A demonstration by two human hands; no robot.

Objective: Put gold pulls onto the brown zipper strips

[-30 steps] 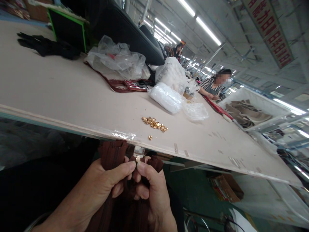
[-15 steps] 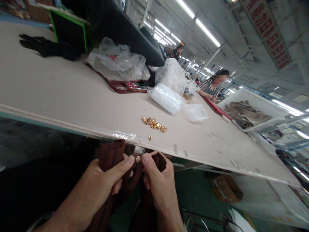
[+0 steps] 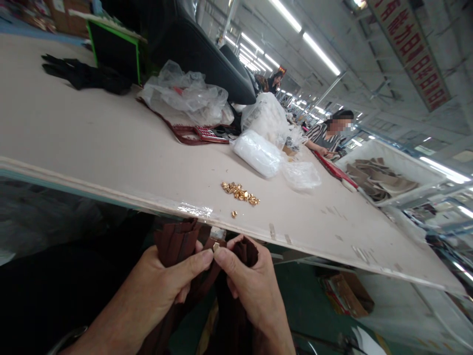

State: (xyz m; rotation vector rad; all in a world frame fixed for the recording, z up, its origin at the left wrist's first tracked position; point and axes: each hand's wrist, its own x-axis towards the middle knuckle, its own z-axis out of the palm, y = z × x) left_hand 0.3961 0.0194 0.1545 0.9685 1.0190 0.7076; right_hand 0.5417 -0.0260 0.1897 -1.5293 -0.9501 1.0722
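Observation:
Below the table's front edge, my left hand (image 3: pixel 173 278) is closed around a bundle of dark brown zipper tapes (image 3: pixel 176 241) whose ends stick up above the fist. My right hand (image 3: pixel 249 283) grips another fold of brown zipper tape (image 3: pixel 247 250). Both thumbs meet at a small gold metal piece (image 3: pixel 216 246), probably a zipper slider; a brown strip hangs under it. The fingertips partly cover this piece, so how it sits on the tape cannot be made out. On the table beyond lies a pile of small gold pieces (image 3: pixel 242 193), with one more (image 3: pixel 234 214) nearer the edge.
The table (image 3: pixel 103 138) slants across the view. On it are clear plastic bags (image 3: pixel 258 153), a calculator (image 3: pixel 212 134) and a black glove-like item (image 3: pixel 86 74). At the far side a person in a striped top (image 3: pixel 325 135) sits near a white bin (image 3: pixel 373 195) of brown pieces.
My thumbs have come closer together over the gold piece, which is now more covered. The view has shifted slightly, and both hands still hold the brown tapes.

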